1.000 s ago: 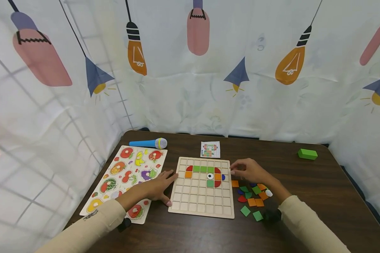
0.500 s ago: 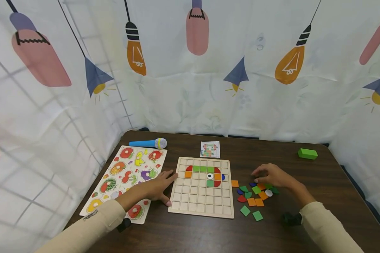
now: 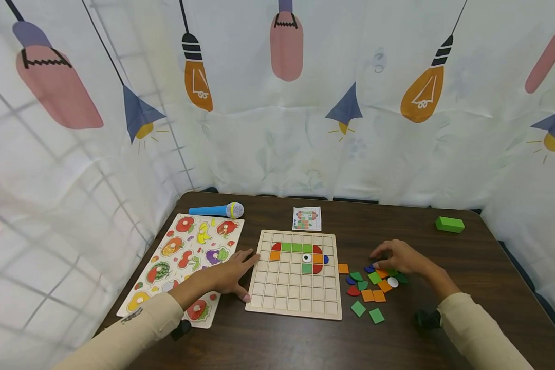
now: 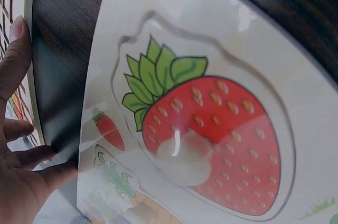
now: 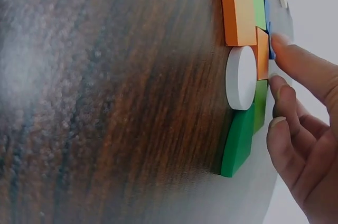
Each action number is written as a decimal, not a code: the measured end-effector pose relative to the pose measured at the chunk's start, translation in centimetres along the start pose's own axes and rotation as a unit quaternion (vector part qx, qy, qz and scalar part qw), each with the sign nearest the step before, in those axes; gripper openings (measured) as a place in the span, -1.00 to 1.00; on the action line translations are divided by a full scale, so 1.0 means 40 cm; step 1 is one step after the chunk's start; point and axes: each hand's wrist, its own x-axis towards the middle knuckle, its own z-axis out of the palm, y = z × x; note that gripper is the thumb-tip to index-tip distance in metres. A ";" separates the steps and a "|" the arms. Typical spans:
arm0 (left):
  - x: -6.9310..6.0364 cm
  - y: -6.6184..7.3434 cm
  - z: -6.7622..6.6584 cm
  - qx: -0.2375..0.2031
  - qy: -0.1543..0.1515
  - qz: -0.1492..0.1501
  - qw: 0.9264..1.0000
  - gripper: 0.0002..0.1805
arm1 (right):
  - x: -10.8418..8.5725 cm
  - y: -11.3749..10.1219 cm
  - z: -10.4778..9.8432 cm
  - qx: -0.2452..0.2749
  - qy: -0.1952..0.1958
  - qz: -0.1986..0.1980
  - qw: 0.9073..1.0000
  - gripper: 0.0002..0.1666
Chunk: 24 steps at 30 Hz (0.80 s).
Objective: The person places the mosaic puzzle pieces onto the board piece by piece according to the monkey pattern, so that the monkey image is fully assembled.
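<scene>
My left hand [image 3: 226, 275] rests by the left edge of a wooden grid board [image 3: 277, 293], fingers spread, with thumb and fingertips touching the rim. Set in the board are red, green, orange and blue tiles and an eye tile [image 3: 307, 258]. My right hand [image 3: 400, 257] is over the loose tiles right of the board, its fingers loosely bent. In the right wrist view its thumb tip touches a blue tile [image 5: 272, 47] at the far side of the pile. A white round tile [image 5: 241, 78] and a dark green tile [image 5: 238, 142] lie nearer that camera.
A fruit puzzle board [image 3: 166, 275] lies at the left, beyond it a blue toy microphone [image 3: 213, 210]. Behind the grid board is a small pattern card [image 3: 307, 219]. A green block [image 3: 449, 225] sits at the back right. Orange tiles [image 3: 373, 296] lie near the board's right side.
My right hand has moved right from the board's right edge to the loose tiles, and has shifted only slightly in the last half second. The left hand has stayed in place.
</scene>
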 end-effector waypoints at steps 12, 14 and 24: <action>0.000 -0.002 -0.001 0.004 0.000 0.001 1.000 0.16 | 0.012 -0.005 0.006 -0.017 0.018 0.020 0.999 -0.73; 0.000 -0.002 0.000 0.005 -0.001 0.000 1.000 0.17 | 0.012 -0.003 0.006 -0.018 0.018 0.015 1.000 -0.76; 0.004 -0.008 0.002 0.006 -0.005 -0.002 1.000 0.18 | 0.019 -0.003 0.008 -0.019 0.017 0.009 1.000 -0.87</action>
